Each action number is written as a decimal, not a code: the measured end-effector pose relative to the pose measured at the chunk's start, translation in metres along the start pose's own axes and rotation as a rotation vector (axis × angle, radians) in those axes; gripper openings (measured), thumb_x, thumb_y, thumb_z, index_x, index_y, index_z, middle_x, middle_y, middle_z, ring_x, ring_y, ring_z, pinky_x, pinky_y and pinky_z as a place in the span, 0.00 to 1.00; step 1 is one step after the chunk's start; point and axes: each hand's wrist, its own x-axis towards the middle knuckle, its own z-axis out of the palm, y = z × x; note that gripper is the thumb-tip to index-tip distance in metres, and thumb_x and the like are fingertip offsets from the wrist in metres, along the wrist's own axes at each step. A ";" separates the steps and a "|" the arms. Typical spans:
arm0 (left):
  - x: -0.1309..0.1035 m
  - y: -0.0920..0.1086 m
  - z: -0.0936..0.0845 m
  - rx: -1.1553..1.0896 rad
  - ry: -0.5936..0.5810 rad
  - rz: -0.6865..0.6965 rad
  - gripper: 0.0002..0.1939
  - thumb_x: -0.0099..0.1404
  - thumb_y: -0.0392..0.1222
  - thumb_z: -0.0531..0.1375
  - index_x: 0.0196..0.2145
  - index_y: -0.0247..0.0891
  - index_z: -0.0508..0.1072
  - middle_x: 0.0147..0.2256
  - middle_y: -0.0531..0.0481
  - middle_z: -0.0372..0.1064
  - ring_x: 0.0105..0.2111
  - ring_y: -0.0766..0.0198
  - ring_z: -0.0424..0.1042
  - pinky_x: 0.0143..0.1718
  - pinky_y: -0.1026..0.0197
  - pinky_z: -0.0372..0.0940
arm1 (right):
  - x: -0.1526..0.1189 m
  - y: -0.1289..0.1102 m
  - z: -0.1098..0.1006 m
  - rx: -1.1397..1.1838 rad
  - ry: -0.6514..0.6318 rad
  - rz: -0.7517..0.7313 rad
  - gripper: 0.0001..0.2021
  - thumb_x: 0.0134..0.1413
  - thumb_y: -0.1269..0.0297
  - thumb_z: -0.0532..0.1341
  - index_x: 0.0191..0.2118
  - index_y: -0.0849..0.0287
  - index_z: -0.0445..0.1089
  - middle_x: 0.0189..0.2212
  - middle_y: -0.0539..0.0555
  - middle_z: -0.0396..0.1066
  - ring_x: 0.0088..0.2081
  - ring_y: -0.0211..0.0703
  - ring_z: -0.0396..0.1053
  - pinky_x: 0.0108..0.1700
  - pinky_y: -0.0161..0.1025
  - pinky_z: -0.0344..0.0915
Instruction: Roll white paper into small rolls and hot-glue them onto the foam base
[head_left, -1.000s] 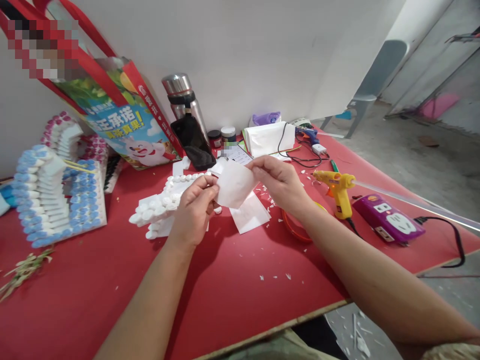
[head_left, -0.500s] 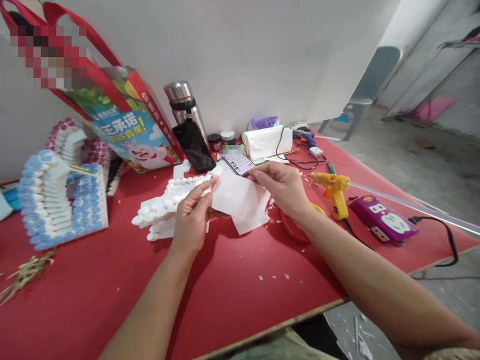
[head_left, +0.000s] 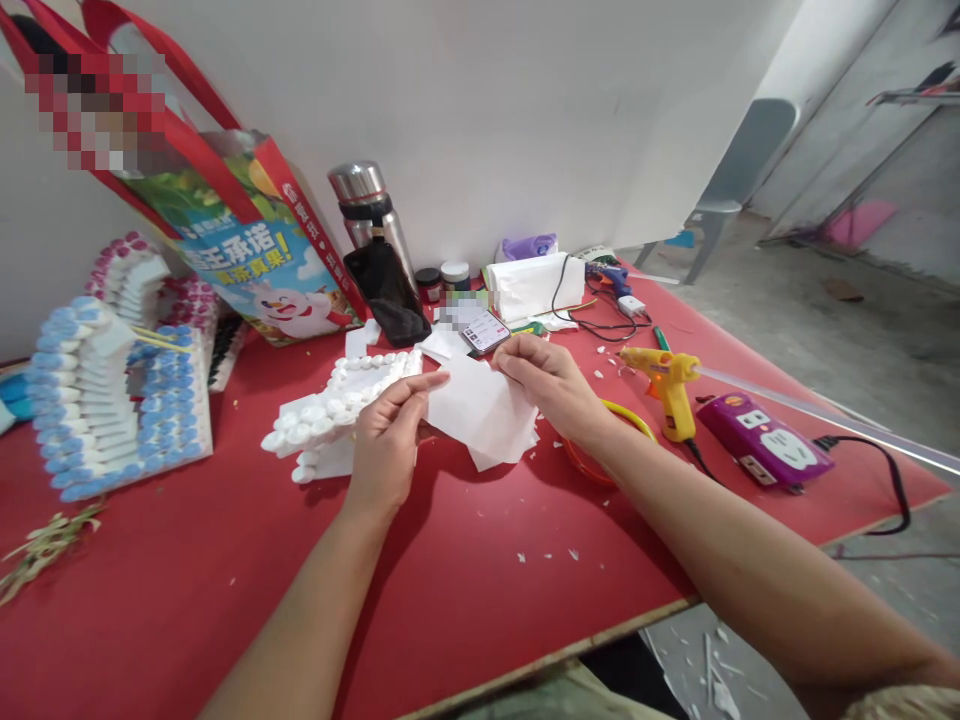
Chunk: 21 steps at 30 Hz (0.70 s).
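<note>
A white sheet of paper (head_left: 480,405) is stretched between my two hands above the red table. My left hand (head_left: 390,430) pinches its left edge between thumb and fingers. At the upper right corner, my right hand (head_left: 551,385) grips the sheet with thumb and forefinger. Behind my left hand stands a small white model (head_left: 326,410) edged with rounded white pieces, partly hidden by the hand. A lit phone (head_left: 486,332) lies just beyond the paper. Near my right forearm is a roll of orange and yellow hoops (head_left: 589,460), partly covered by the arm.
A yellow glue gun (head_left: 671,385) and a purple power socket (head_left: 765,440) stand on the right. Blue-and-white stepped models (head_left: 127,400), a shopping bag (head_left: 262,250) and a steel flask (head_left: 367,215) occupy the left and back. White scraps dot the red table (head_left: 480,580).
The sheet has tilted slightly, and my right hand has shifted a little down and left along its edge. My left fingers have edged right. The view has moved slightly.
</note>
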 end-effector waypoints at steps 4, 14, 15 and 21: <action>-0.001 0.001 0.001 -0.016 -0.030 -0.021 0.11 0.62 0.42 0.65 0.42 0.38 0.82 0.31 0.51 0.74 0.27 0.69 0.69 0.28 0.67 0.67 | 0.001 0.002 0.003 -0.164 0.018 -0.027 0.07 0.56 0.66 0.56 0.30 0.59 0.69 0.27 0.48 0.64 0.27 0.36 0.57 0.29 0.36 0.53; 0.001 0.004 0.001 -0.125 -0.064 -0.109 0.10 0.61 0.41 0.65 0.39 0.35 0.80 0.30 0.50 0.73 0.27 0.68 0.70 0.27 0.67 0.68 | 0.003 0.004 -0.002 -0.213 0.071 -0.119 0.08 0.58 0.68 0.53 0.27 0.56 0.62 0.23 0.46 0.58 0.27 0.37 0.56 0.30 0.37 0.52; 0.001 0.005 0.002 -0.135 -0.072 -0.109 0.10 0.61 0.40 0.65 0.40 0.34 0.80 0.31 0.49 0.74 0.28 0.68 0.71 0.28 0.67 0.69 | 0.003 0.004 -0.002 -0.223 0.071 -0.123 0.09 0.58 0.68 0.53 0.27 0.56 0.63 0.23 0.46 0.58 0.27 0.37 0.56 0.30 0.37 0.52; -0.001 0.007 0.004 -0.202 -0.140 -0.087 0.16 0.60 0.37 0.65 0.46 0.34 0.76 0.39 0.45 0.78 0.39 0.61 0.77 0.44 0.59 0.73 | -0.004 0.000 0.002 -0.241 0.075 -0.228 0.17 0.65 0.60 0.58 0.24 0.58 0.66 0.21 0.47 0.62 0.25 0.35 0.59 0.31 0.38 0.57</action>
